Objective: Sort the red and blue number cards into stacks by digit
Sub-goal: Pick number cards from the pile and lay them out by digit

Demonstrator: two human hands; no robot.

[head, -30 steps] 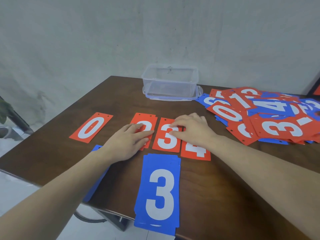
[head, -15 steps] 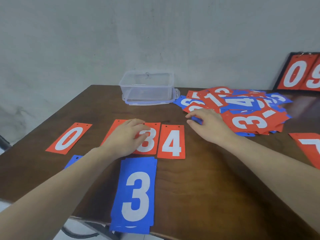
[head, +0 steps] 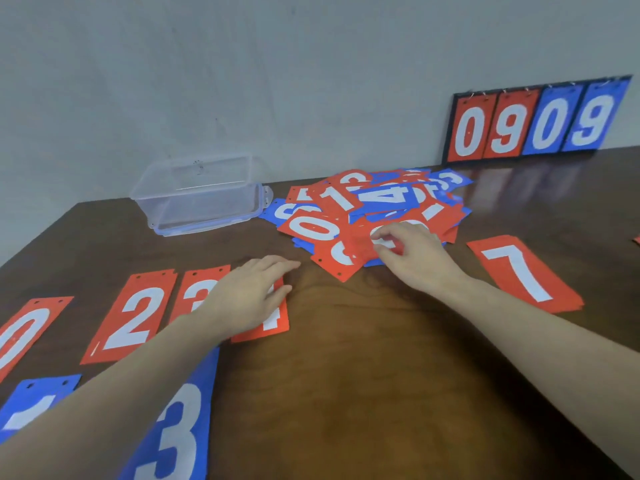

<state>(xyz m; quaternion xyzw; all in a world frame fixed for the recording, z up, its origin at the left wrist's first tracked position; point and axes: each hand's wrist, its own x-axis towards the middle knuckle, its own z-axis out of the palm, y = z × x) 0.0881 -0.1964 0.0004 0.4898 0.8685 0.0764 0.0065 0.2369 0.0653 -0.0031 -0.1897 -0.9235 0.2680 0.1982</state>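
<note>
A loose pile of red and blue number cards (head: 377, 202) lies at the back of the brown table (head: 381, 393). My right hand (head: 415, 261) is at the pile's near edge, fingers curled and pinching a red card (head: 360, 247) there. Sorted cards lie in a row at the left: red 0 (head: 20, 337), red 2 (head: 135, 317), red 3 (head: 197, 289) and red 4 (head: 275, 323). My left hand (head: 249, 296) rests flat, fingers straight, over the red 3 and red 4. A blue 3 (head: 176, 427) and another blue card (head: 38, 400) lie nearer me. A red 7 (head: 523, 275) lies alone at the right.
A clear plastic box (head: 201, 195) stands at the back left of the pile. A flip scoreboard showing 0 9 0 9 (head: 536, 123) leans on the wall at the back right. A red card's corner (head: 636, 240) shows at the right edge.
My right hand left the red 3 and 4 and went right into the pile, where it now pinches a red card. My left hand slid right from the red 2 onto the 3 and 4. The view turned right.
</note>
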